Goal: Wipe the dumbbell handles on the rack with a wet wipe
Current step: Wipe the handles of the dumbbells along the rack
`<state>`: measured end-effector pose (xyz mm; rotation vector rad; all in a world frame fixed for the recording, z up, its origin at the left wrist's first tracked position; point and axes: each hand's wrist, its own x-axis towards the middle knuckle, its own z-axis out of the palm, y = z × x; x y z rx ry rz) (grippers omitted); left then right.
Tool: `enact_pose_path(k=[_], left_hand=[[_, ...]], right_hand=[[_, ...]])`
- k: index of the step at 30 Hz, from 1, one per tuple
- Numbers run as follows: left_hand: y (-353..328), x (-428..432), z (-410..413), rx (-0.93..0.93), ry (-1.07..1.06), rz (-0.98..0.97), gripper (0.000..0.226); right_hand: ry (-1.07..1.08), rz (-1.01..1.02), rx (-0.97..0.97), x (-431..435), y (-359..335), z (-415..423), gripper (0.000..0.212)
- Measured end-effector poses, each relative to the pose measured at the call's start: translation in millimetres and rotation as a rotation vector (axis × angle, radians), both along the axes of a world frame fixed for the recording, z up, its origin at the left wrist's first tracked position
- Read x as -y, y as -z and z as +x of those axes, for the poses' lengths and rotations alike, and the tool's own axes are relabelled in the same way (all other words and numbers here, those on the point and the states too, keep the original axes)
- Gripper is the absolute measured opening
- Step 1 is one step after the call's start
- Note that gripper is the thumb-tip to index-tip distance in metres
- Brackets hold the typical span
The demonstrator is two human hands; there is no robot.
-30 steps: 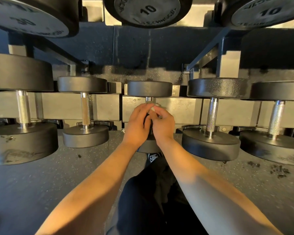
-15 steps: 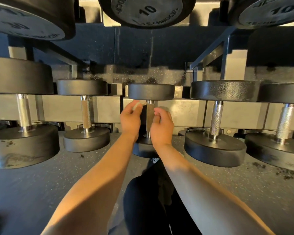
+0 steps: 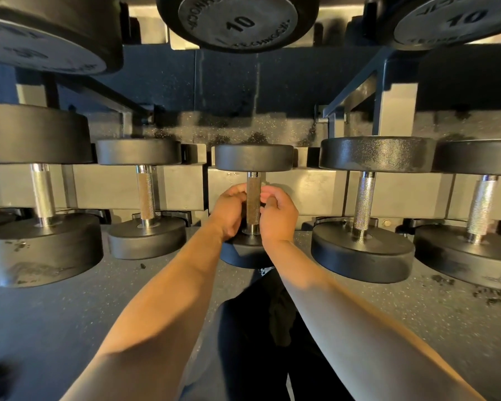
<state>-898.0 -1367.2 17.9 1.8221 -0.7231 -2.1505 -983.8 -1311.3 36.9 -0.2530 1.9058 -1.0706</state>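
Open gaps flank the middle handle (image 3: pixel 253 202); neighbouring dumbbell heads (image 3: pixel 139 151) (image 3: pixel 376 154) bound them.

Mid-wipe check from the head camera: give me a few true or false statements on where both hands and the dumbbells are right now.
1. Both hands are at the middle dumbbell's handle. True.
2. The left hand rests on the floor. False: it is at the handle's left side.
3. The right hand is right of that handle. True.
4. The upper plates read 20. False: the upper dumbbell reads 10.
5. The wet wipe is plainly spread out. False: I cannot make it out.
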Motion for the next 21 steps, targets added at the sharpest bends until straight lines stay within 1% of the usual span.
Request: enact_pose_path(k=[2,7,10,12,14,16,17,19,21], left_hand=[[-2.2,-2.3,1.4,0.1,0.078,-0.099,0.037],[-18.7,-9.9,-0.3,0.367,0.45,-0.273,0.045],[-23.8,-18.5,4.3,0.541,0.702,-0.309,0.043],[-20.6,-22.9,9.5,0.642,0.843,-0.317,0.036],[-24.2,-27.0,10.9,0.731,0.952,-0.306,0.029],[-31.6,-30.2,9.7,0.747,0.935,-0.32,0.032],[-36.5,-33.2,10.3,0.738,0.888,-0.317,0.035],[-39.8,-43.0,14.5,0.74,0.713,-0.339,0.033],[-41.9,-55.0,16.1,0.683,0.479,-0.369,0.029]], right_hand=[[-0.014,-0.002,0.007,0.0,-1.2,-0.6,0.035],[-0.1,0.004,-0.013,-4.6,-8.2,-5.6,0.035],[-0.141,0.038,-0.026,-7.5,-14.5,-5.2,0.036],[-0.18,0.074,-0.047,-9.4,-16.3,-4.9,0.037],[-0.272,0.138,-0.092,-13.4,-17.6,-6.6,0.038],[-0.375,0.208,-0.119,-19.1,-17.6,-9.1,0.041],[-0.412,0.23,-0.115,-23.7,-17.8,-9.8,0.042],[-0.429,0.223,-0.096,-35.3,-19.7,-8.1,0.043],[-0.353,0.179,-0.071,-42.7,-22.2,-7.2,0.041]])
